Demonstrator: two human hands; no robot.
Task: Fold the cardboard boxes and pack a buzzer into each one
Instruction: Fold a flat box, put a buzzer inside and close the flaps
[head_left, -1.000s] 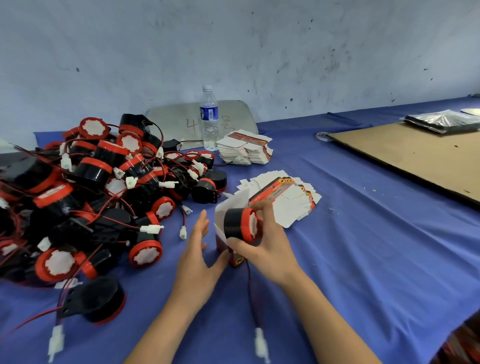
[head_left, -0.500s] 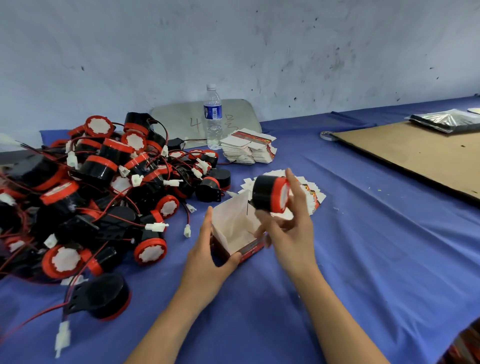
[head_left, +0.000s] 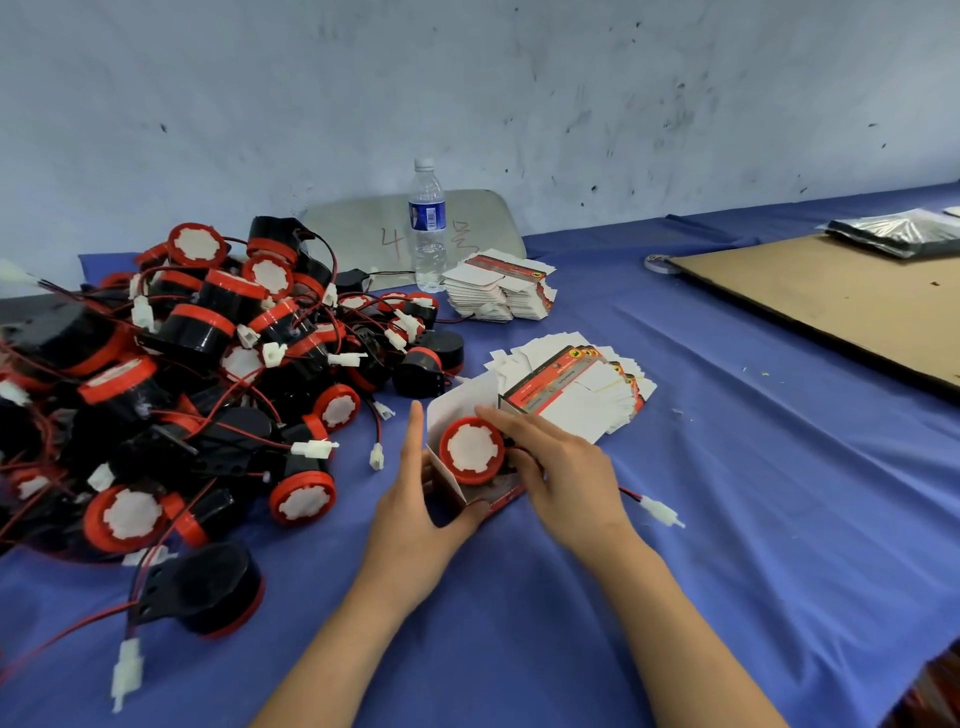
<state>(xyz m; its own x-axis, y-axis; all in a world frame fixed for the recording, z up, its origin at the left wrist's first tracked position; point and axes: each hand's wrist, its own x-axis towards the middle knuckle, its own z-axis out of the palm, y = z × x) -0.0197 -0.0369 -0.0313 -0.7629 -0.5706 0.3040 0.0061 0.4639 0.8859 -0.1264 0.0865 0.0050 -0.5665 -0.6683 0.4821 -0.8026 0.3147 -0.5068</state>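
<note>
Buzzer (head_left: 471, 450) now down inside the box (head_left: 456, 411), right hand (head_left: 566, 467) pinching it, left hand (head_left: 410, 514) clasping the box; board (head_left: 358, 228) reads "4".

Left hand (head_left: 415, 506) cradling, right hand (head_left: 566, 478) gripping

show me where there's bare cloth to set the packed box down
Widest bare cloth: right of the right hand, between the fanned flats and the board, save one white plug. Also bare between the forearms, nearest you. Crowded: the buzzer pile fills the left, loose plugs beside the left hand holding the box.
</note>
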